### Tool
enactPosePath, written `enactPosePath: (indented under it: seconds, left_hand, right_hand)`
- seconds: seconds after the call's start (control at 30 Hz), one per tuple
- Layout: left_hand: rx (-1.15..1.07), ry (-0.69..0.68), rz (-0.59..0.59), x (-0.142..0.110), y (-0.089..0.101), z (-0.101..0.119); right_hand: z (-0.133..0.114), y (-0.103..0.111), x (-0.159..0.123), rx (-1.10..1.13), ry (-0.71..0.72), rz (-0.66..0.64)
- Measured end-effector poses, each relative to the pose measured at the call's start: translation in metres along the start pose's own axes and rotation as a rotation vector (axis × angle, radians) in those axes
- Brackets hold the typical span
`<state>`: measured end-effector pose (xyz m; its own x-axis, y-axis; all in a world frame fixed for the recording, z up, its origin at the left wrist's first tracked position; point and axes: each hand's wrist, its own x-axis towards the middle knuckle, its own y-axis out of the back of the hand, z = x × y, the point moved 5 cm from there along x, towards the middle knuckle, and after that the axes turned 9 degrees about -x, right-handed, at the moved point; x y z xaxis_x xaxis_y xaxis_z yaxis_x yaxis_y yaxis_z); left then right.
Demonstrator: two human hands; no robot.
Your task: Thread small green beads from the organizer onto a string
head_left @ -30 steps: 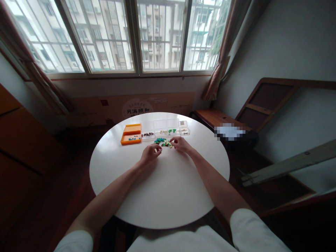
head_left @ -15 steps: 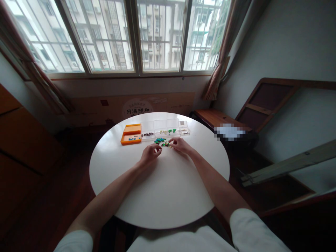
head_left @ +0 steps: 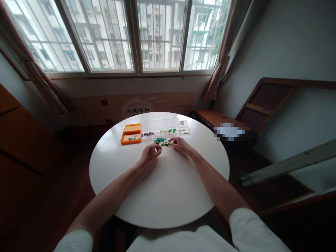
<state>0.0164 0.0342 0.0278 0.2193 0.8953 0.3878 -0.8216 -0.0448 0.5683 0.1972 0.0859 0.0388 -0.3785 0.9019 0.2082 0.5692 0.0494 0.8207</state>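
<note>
A loose pile of small plastic pieces (head_left: pixel 159 140), blue, green, dark and cream, lies on the white round table (head_left: pixel 168 196). My left hand (head_left: pixel 151 152) rests at the pile's near left side, its fingers curled toward the thumb; whatever they may hold is too small to make out. From the right, my right hand (head_left: pixel 179 144) reaches to the pile's edge with its fingertips drawn together among the pieces. Behind the hands, an orange open case (head_left: pixel 131 142) contains several blue and dark pieces. Clear plastic boxes (head_left: pixel 168 124) beside it hold dark, cream and green pieces.
A small clear lidded box (head_left: pixel 183 124) stands at the right end of the row. Beyond the table are a wooden bench (head_left: pixel 212 117) on the right, a cardboard panel (head_left: pixel 91 108) under the window, and an orange-brown cabinet (head_left: pixel 21 140) at left.
Almost nothing differs. Both hands keep their places beside the pile, with at most a slight shift of the fingers.
</note>
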Motion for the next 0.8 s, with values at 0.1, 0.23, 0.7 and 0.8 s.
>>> enactPosePath:
  seconds: [0.1, 0.23, 0.7, 0.8]
  left_hand:
    - [-0.002, -0.005, -0.002, -0.0001, -0.0004, 0.0002]
    - [-0.006, -0.010, -0.001, -0.0004, -0.0004, 0.0003]
    - [0.000, -0.004, 0.000, -0.0001, -0.0008, -0.0007]
    - [0.001, -0.008, -0.001, 0.0002, -0.0010, -0.0013]
  right_hand:
    - [-0.0011, 0.0001, -0.0007, 0.001, 0.021, 0.001]
    - [-0.0018, -0.0017, -0.0019, 0.011, 0.024, -0.025]
    - [0.0031, -0.0062, 0.0008, 0.000, 0.023, -0.034]
    - [0.0033, -0.0069, 0.0009, 0.004, 0.021, -0.040]
